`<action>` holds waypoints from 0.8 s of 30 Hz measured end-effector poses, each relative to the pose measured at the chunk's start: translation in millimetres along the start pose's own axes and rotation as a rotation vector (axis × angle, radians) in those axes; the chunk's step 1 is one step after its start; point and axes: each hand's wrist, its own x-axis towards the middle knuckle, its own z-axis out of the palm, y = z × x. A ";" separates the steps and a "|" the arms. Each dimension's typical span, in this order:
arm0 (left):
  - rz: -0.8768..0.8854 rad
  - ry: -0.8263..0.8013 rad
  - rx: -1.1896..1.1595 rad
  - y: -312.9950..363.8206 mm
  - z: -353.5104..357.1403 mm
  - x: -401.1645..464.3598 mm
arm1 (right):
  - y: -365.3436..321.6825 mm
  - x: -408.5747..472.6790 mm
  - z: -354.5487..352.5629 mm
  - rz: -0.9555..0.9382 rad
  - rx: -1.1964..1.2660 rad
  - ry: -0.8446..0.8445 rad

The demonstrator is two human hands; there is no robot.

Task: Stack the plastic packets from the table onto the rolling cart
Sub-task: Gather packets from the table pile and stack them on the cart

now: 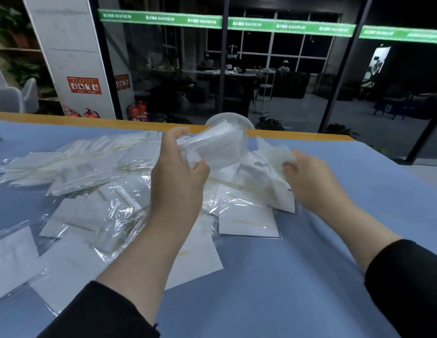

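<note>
Above the blue table [334, 240], left hand [178, 172] gripping clear packet bundle [212, 147], right hand [310, 179] pinching one translucent packet [273, 152]

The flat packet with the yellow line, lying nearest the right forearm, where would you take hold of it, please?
Probably by its near right corner. That packet lies flat on the blue table, its near edge and right corner bare, while its far edge is tucked under the pile. Come from the right with a thumb-and-finger pinch; both the left hand and right hand already hold packets.

A blue table [334, 240] with an orange far edge is carrying a loose heap of plastic packets [95, 172], spreading beneath and left of the fingers.
</note>
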 end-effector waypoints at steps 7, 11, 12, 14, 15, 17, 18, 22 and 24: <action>-0.071 0.004 -0.026 1.5 1.5 -0.2 | 47.2 -22.9 -48.8 0.126 0.859 -0.058; -0.103 -0.045 -0.005 12.7 12.7 -6.6 | 64.4 -40.8 -59.1 0.110 1.028 -0.117; -0.096 -0.072 -0.010 16.8 16.8 -7.5 | 65.7 -44.2 -58.4 0.099 1.050 -0.128; -0.084 -0.135 -0.035 27.7 29.3 -11.9 | 68.2 -48.6 -55.8 0.076 1.101 -0.141; -0.099 -0.171 -0.059 32.1 36.8 -15.4 | 67.1 -50.2 -54.1 0.072 1.114 -0.143; -0.186 -0.251 -0.136 37.7 52.2 -25.5 | 65.2 -52.2 -49.9 0.051 1.046 -0.156; -0.235 -0.282 -0.159 37.5 59.0 -31.0 | 65.2 -52.9 -47.0 0.035 0.958 -0.177; -0.284 -0.347 -0.123 34.1 74.5 -43.0 | 71.2 -52.1 -39.6 -0.006 0.727 -0.177; -0.286 -0.375 -0.140 34.5 79.7 -46.4 | 75.3 -48.8 -38.0 -0.038 0.691 -0.137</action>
